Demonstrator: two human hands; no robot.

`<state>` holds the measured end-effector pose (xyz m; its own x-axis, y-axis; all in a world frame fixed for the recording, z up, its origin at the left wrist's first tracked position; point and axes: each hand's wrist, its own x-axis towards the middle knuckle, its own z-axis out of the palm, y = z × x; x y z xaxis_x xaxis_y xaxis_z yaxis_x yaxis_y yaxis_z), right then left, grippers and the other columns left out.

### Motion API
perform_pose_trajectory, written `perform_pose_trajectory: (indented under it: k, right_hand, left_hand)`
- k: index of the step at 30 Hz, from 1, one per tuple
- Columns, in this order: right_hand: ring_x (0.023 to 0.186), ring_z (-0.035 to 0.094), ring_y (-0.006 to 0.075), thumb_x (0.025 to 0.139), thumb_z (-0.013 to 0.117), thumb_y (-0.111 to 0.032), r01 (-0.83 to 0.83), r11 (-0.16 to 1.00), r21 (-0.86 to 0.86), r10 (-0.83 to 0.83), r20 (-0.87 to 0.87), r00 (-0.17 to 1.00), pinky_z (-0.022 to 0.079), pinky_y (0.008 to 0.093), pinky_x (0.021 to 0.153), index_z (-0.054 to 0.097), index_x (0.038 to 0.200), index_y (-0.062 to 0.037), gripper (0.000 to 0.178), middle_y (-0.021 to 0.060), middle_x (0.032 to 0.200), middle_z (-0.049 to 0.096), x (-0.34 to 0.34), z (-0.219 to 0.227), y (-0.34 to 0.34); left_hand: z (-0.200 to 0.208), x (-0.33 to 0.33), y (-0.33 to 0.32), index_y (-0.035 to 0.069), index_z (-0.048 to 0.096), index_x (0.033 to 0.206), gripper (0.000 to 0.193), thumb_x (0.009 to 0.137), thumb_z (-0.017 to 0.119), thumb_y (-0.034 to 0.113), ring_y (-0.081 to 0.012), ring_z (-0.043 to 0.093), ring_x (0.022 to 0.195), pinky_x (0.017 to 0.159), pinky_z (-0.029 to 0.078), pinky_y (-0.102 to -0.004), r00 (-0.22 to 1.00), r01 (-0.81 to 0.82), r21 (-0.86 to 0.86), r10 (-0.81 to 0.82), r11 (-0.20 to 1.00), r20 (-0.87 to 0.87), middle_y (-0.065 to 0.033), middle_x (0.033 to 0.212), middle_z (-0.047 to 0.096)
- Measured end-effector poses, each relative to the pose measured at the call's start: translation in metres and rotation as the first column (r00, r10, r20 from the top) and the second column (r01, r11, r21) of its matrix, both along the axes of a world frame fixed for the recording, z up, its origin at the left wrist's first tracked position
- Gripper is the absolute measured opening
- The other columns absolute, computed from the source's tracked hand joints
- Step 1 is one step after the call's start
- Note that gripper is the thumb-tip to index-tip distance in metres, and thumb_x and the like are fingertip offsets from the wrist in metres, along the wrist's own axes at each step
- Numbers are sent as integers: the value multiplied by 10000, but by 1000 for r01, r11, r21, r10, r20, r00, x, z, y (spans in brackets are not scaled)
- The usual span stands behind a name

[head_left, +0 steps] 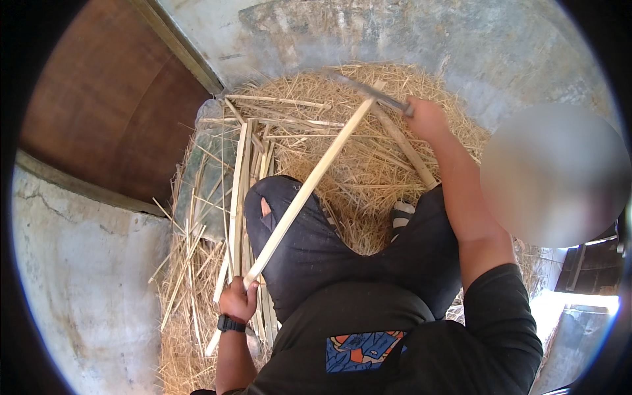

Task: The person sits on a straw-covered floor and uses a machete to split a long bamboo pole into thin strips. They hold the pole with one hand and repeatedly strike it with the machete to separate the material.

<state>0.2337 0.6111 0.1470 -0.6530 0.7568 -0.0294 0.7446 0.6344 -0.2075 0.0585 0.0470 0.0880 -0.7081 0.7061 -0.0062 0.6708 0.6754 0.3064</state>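
Note:
My left hand (238, 300), with a dark watch at its wrist, is closed around the near end of a long pale split-wood strip (309, 187). That strip slants up and to the right across my left thigh. My right hand (426, 119) grips the handle of a long-bladed knife (390, 101). The grey blade points up and left and crosses the strip near its far end; I cannot tell how deep it sits, if it cuts in at all. Close by the crossing, a round wooden stick (405, 146) lies slanted down toward my right knee.
Several similar strips (238, 197) lie in a bundle left of my left knee. Straw and shavings (368, 164) cover the floor. A worn wall (421, 33) curves behind, and a brown panel (118, 99) stands at the left. A blurred round patch hides part of the right side.

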Motion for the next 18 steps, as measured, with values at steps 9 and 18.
perform_pose_trajectory:
  k: [9, 18]
  right_hand:
    - [848, 701, 316, 960, 686, -326, 81, 996, -27, -83, -102, 991, 556, 475, 763, 680, 1097, -94, 270, 140, 897, 724, 15, -6, 11]
    - [826, 697, 296, 942, 706, -310, -124, 992, -34, 120, -113, 986, 551, 470, 724, 685, 1079, -116, 239, 116, 885, 721, 11, 2, -2]
  left_hand:
    - [13, 0, 12, 55, 573, 926, 412, 957, 655, 458, -466, 645, 661, 584, 498, -556, 1000, 10, -37, -10, 999, 8, -219, 690, 650]
    - [4, 2, 9, 26, 575, 909, 421, 963, 670, 433, -468, 643, 643, 558, 489, -520, 1000, 17, -48, -17, 999, 5, -224, 658, 621]
